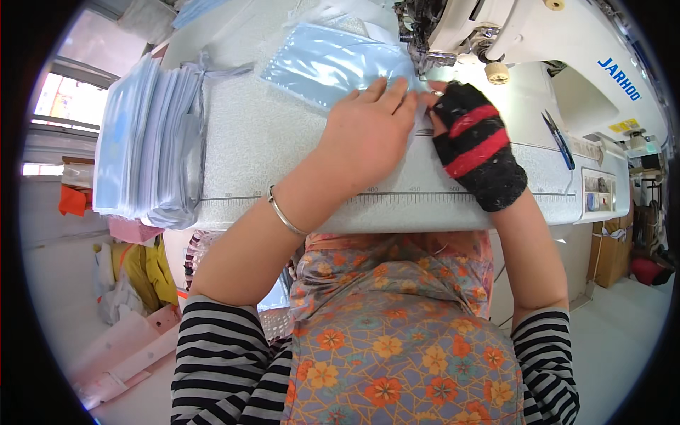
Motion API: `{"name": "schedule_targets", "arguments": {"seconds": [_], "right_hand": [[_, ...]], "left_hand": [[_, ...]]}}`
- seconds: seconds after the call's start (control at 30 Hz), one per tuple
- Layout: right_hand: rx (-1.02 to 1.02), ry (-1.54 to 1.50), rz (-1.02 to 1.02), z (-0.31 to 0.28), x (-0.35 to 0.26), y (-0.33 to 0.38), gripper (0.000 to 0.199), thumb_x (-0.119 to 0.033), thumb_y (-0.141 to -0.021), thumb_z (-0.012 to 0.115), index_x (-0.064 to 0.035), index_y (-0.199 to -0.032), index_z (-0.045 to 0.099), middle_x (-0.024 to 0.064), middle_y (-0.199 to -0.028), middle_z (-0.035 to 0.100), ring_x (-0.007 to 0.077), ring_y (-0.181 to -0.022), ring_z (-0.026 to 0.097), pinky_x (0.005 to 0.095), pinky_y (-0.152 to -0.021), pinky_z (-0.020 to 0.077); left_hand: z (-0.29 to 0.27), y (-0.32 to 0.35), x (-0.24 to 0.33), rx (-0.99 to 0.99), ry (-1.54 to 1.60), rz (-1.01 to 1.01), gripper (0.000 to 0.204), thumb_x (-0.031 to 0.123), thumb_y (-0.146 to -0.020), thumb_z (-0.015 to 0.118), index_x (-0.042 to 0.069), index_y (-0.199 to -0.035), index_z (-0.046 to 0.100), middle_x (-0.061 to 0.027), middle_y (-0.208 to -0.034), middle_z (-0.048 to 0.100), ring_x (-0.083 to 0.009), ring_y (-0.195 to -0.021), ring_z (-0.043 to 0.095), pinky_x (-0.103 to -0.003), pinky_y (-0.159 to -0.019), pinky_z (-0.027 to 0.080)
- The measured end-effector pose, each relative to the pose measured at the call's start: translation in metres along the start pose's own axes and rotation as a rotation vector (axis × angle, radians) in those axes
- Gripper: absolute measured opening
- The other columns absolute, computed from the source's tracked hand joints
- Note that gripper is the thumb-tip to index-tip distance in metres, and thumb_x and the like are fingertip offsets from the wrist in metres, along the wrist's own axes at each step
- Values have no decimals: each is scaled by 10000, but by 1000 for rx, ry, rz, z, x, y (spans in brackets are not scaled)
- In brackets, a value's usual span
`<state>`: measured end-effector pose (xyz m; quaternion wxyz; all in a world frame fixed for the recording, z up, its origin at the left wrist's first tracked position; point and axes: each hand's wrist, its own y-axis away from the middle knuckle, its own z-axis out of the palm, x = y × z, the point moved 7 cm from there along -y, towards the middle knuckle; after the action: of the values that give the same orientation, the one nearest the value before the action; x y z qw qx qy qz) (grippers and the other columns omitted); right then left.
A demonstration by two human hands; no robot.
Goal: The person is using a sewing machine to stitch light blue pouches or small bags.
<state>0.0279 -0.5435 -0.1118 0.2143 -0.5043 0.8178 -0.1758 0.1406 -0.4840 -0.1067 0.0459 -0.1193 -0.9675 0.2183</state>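
A glossy light-blue sheet piece, with small stitch-like marks along its left edge, lies on the sewing machine bed up to the needle area. My left hand rests flat on its near right part, fingers stretched out and holding nothing. Close beside it, my right hand wears a black fingerless glove with red stripes. Its fingers are bent together at the piece's right edge by the presser foot, and the thumb and fingertips are partly hidden. The white sewing machine head stands over the far right.
A thick stack of blue and white folded pieces stands at the left of the table. Blue-handled thread snips lie right of my right hand. A ruler strip runs along the near edge. A cardboard box stands at the lower right.
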Motion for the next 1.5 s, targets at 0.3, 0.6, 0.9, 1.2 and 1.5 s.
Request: {"name": "schedule_targets", "arguments": {"seconds": [0.3, 0.6, 0.9, 1.2, 1.5], "right_hand": [[46, 16, -66, 3, 3, 2, 280, 3, -829, 566, -29, -1099, 632, 159, -1135, 645, 356, -1066, 604, 434, -953, 488], [56, -15, -50, 5, 3, 3, 302, -8, -797, 587, -39, -1096, 621, 166, -1127, 632, 372, -1053, 594, 452, -940, 485], [23, -52, -20, 2, 0, 4, 318, 8, -767, 606, -23, -1084, 610, 182, -1171, 611, 386, -1060, 584, 458, -934, 487], [70, -39, -12, -3, -5, 3, 287, -9, -739, 627, -1, -1025, 593, 219, -1125, 587, 404, -1051, 572, 470, -923, 487], [42, -88, -46, -5, -14, 2, 289, -5, -748, 646, -22, -1034, 608, 186, -1130, 604, 390, -1043, 585, 447, -916, 498]], "left_hand": [[-4, 8, 20, 4, 53, -3, 417, 174, -838, 631, -52, -1187, 604, -213, -1279, 591, -365, -1150, 606, -471, -953, 500], [-13, -2, -9, -32, 240, -8, 306, 155, -828, 646, 5, -1095, 657, -146, -1175, 655, -311, -1047, 660, -383, -842, 554], [17, -15, -38, -4, 72, -44, 487, 349, -906, 610, 40, -1280, 572, -163, -1401, 523, -358, -1336, 447, -591, -1086, 325], [17, -16, -39, -83, 82, -8, 507, 363, -921, 568, 66, -1331, 539, -149, -1447, 486, -347, -1360, 426, -610, -1108, 297], [24, -15, -50, -91, 104, 51, 495, 336, -915, 573, 87, -1341, 536, -135, -1452, 484, -343, -1366, 418, -605, -1106, 296]]}}
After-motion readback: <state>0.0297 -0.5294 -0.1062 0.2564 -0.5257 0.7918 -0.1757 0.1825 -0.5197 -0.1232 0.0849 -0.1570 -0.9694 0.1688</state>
